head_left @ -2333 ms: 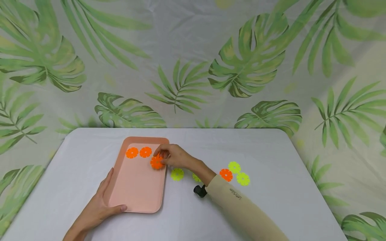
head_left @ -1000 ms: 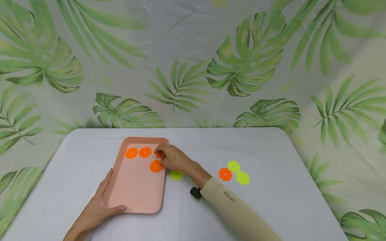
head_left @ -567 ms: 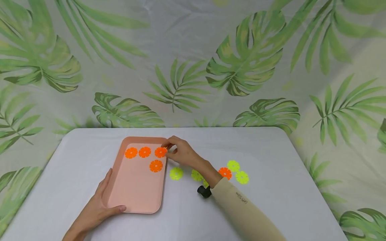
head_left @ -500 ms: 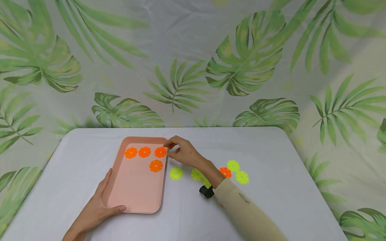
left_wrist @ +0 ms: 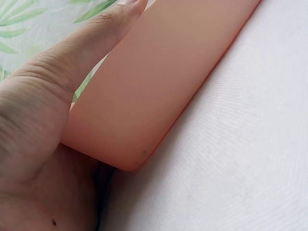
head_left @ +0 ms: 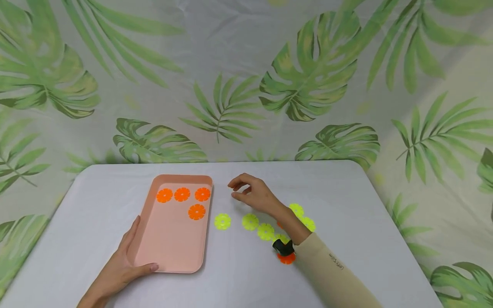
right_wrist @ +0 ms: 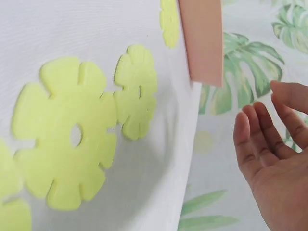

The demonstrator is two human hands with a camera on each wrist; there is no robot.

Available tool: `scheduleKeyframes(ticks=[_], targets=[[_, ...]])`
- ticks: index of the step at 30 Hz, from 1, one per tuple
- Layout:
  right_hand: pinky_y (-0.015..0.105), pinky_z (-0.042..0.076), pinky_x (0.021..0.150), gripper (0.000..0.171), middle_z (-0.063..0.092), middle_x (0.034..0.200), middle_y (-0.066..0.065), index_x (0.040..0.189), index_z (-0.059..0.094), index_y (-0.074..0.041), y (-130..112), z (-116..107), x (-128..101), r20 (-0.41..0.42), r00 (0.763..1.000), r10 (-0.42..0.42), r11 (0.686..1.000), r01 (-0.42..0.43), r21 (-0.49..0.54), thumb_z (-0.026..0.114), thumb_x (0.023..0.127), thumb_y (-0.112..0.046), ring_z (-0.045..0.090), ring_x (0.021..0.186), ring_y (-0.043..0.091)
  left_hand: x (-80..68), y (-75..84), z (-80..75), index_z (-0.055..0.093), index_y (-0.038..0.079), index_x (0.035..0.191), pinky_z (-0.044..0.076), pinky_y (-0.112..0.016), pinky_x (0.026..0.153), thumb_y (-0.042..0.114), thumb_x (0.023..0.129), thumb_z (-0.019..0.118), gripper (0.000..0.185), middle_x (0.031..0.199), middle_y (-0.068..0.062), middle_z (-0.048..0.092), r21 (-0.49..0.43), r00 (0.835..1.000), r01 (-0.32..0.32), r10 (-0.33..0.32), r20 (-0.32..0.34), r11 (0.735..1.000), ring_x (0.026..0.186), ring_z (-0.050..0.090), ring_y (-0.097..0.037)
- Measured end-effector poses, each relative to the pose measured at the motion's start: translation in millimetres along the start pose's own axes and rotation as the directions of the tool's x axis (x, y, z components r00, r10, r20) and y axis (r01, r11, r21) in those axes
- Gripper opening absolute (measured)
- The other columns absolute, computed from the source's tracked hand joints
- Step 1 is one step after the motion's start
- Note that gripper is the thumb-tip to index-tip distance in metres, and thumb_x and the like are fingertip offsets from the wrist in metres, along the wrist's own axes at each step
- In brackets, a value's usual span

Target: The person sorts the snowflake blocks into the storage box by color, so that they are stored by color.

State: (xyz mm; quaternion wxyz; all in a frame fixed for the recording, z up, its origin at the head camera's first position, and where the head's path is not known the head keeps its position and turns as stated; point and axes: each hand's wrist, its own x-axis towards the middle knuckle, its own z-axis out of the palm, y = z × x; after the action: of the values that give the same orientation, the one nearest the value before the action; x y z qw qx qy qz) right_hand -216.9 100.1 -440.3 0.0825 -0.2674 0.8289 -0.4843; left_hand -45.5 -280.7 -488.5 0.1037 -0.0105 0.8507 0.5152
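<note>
My left hand [head_left: 122,266] holds the near left corner of a pink tray [head_left: 169,244], its thumb at the near rim and its fingers along the left side. In the left wrist view, the thumb [left_wrist: 82,48] lies along the tray's outer wall [left_wrist: 159,82]. Inside the tray, three notched orange plastic discs [head_left: 182,194] form a row at the far end, and another orange disc [head_left: 197,211] lies below the right one. My right hand [head_left: 256,194] hovers right of the tray, fingers loosely bent and apart, holding nothing; the right wrist view shows its bare fingertips [right_wrist: 241,125].
Several yellow-green notched discs [head_left: 250,222] lie on the white table [head_left: 239,273] right of the tray. An orange disc [head_left: 286,258] lies near the black wrist camera [head_left: 283,247]; another is mostly hidden behind the right forearm. A leaf-print cloth [head_left: 227,85] hangs behind.
My right hand has laid orange discs at the tray's far right, let go, and moved away to the right. My left hand has kept its place on the tray.
</note>
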Motion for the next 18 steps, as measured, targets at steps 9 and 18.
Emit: scheduleKeyframes(ticks=[9,18], targets=[[0.039,0.055,0.094,0.027,0.069,0.125,0.017,0.124,0.069,-0.006,8.2,-13.4,-20.2,-0.022,1.0,0.022,1.0,-0.021,0.014,0.072,0.098,-0.014,0.067,0.112,0.025,0.1,0.5,-0.8,-0.007,0.046,0.165,0.016,-0.07,0.114,0.019,0.08,0.09,0.132,0.174,-0.019,0.003,-0.002,1.0,-0.003,0.003,-0.001,1.0,0.151,0.015,-0.045],[0.034,0.055,0.094,0.027,0.071,0.124,0.016,0.124,0.07,-0.007,16.4,-22.8,-38.4,-0.025,0.998,0.055,0.998,-0.055,-0.007,0.072,0.098,-0.015,0.067,0.11,0.02,1.2,-1.9,0.3,-0.007,0.045,0.165,0.019,-0.065,0.114,0.017,0.08,0.089,0.132,0.174,-0.02,0.005,0.012,1.0,-0.011,0.011,-0.002,1.0,0.149,0.018,-0.044]])
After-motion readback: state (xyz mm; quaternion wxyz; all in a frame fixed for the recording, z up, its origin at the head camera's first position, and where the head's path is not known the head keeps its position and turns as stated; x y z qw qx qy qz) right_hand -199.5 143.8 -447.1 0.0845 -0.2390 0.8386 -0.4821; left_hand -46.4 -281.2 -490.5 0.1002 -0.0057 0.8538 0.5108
